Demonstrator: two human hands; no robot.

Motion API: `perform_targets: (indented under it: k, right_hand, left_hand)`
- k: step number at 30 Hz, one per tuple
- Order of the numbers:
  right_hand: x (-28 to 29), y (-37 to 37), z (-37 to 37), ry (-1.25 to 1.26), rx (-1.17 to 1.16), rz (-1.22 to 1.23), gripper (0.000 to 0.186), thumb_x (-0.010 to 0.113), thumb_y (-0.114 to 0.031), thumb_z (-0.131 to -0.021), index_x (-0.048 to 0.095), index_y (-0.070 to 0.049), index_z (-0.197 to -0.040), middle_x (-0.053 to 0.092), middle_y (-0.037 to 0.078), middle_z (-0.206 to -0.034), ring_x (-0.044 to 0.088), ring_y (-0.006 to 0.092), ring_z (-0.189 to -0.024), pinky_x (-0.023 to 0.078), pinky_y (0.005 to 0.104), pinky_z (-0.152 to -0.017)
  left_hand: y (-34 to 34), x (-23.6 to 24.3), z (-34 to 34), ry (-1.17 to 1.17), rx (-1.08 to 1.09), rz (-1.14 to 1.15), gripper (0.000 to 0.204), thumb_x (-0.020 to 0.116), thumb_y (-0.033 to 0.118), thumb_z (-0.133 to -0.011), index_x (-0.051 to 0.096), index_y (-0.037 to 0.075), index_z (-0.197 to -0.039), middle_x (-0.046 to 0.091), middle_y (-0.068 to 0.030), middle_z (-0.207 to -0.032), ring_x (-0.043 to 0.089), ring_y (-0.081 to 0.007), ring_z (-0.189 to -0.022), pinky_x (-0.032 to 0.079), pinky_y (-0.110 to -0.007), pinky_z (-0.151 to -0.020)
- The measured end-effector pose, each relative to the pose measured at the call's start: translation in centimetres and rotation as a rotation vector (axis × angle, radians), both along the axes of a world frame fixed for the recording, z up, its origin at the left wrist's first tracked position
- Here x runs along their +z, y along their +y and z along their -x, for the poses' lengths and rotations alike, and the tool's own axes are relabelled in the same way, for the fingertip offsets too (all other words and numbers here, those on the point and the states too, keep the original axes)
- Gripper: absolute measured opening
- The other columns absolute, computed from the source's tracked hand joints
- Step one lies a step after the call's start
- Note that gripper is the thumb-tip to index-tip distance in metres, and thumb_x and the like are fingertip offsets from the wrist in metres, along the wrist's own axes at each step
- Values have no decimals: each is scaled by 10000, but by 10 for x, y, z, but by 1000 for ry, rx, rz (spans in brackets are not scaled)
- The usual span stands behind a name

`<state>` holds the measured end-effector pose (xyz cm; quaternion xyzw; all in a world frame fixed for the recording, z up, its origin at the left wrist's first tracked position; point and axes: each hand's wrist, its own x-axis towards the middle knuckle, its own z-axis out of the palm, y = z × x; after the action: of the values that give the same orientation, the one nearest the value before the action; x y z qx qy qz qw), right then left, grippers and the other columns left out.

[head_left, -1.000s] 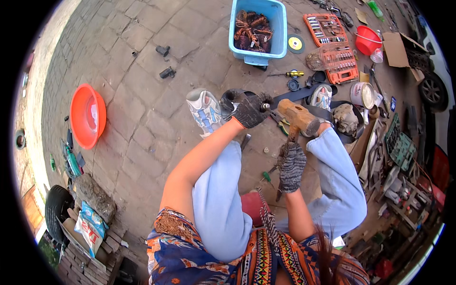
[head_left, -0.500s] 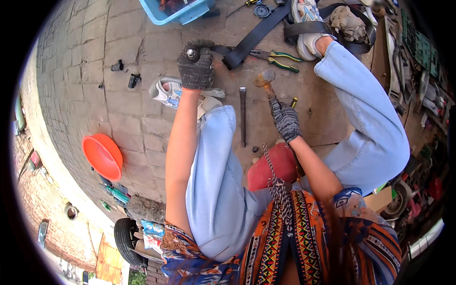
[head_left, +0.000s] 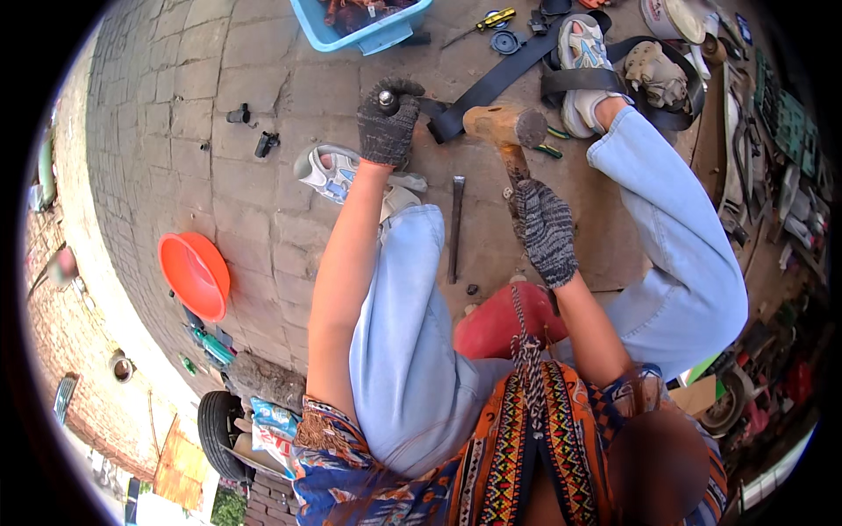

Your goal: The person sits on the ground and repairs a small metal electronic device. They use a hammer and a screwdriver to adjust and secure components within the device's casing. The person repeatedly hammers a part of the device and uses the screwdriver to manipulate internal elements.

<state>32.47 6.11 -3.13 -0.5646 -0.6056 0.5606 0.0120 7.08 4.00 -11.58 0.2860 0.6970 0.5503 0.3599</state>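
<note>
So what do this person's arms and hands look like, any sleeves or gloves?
The left hand and right hand wear mottled dark-grey knitted gloves, the right one streaked lighter. Both forearms are bare between gloves and patterned sleeves; the left sleeve is blue and orange with brown trim.

stone paving (head_left: 132, 180) underfoot. far, left of centre: blue tub (head_left: 355, 41), partly in view, dark reddish bundles (head_left: 367, 12) inside. nearer, two small black fittings (head_left: 267, 144), lying apart. left: orange basin (head_left: 194, 276). near left: black tyre (head_left: 221, 436) just beside a blue-and-white sack (head_left: 275, 427). far right: round white tub (head_left: 671, 21), green moulded case (head_left: 794, 110). near right: small wheel (head_left: 733, 402) amid clutter.
</note>
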Motion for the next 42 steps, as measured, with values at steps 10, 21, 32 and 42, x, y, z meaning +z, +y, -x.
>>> perform_targets:
  k: [10,21,32,42]
  right_hand:
    - [94,25,42,617,-251,-45,528,613,-514,-861,525,-9,-989,574,80,-756,589,185,-681,471,285,-533]
    - [42,47,23,-30,438,-864,243,542,-121,-902,566,-25,-1123,579,155,-837,570,319,-748,448,427,-655]
    - [-88,-23,-24,-555,256,-138,419,547,-411,-905,636,-15,-1010,651,221,-909,606,400,-901,467,477,-816]
    - [37,62,161,78,515,-749,455,616,-309,-851,581,-49,-1223,587,212,-1200,560,334,-1124,458,420,-938]
  left_hand:
    - [2,-12,-10,1,-66,-29,172,617,63,-765,632,46,-935,664,-76,-854,635,-171,-809,514,-314,-740]
    - [-5,-14,-8,-205,-108,-59,190,612,17,-784,629,19,-973,664,-69,-903,640,-157,-861,518,-301,-780]
    - [-3,10,0,-264,-215,-109,360,609,27,-808,588,30,-1167,687,-78,-933,668,-149,-874,520,-275,-802]
    - [-35,-66,4,723,-502,22,486,622,205,-832,522,81,-1291,588,-148,-1191,568,-271,-1095,452,-396,-932]
